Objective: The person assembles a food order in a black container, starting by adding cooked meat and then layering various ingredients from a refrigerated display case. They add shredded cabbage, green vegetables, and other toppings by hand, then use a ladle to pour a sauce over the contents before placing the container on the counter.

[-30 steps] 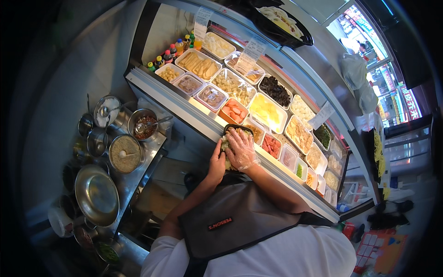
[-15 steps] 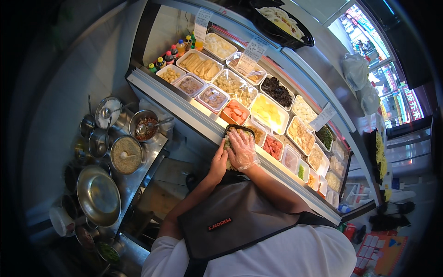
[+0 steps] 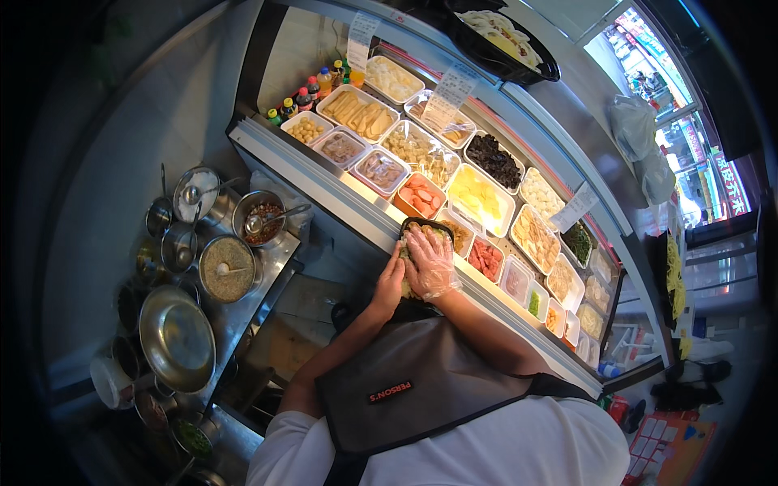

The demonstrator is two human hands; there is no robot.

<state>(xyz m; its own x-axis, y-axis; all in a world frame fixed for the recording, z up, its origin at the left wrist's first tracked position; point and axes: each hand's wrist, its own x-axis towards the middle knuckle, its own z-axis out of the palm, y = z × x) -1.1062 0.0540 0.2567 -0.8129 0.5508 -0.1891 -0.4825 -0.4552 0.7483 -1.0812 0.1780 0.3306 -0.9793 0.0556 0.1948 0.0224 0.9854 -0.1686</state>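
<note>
A black food tray point(image 3: 429, 222) filled with food rests at the front edge of a lit display case. My bare left hand point(image 3: 390, 285) grips the tray's left side. In a clear plastic glove, my right hand point(image 3: 431, 263) lies flat over the food with its fingers stretched out. Much of the tray and its contents is hidden under the right hand. Just beyond it are a tub of sliced pink sausage point(image 3: 421, 194) and a tub of red pieces point(image 3: 485, 261).
White tubs of ingredients fill the case, among them yellow slices point(image 3: 478, 198) and black fungus point(image 3: 493, 160). Bottles point(image 3: 305, 99) stand at its left end. To the left, a metal counter carries a wide steel bowl point(image 3: 177, 336) and several pots. A black bowl point(image 3: 506, 44) sits above the glass.
The whole view has shifted slightly to the right. Both hands keep nearly the same place on the tray.
</note>
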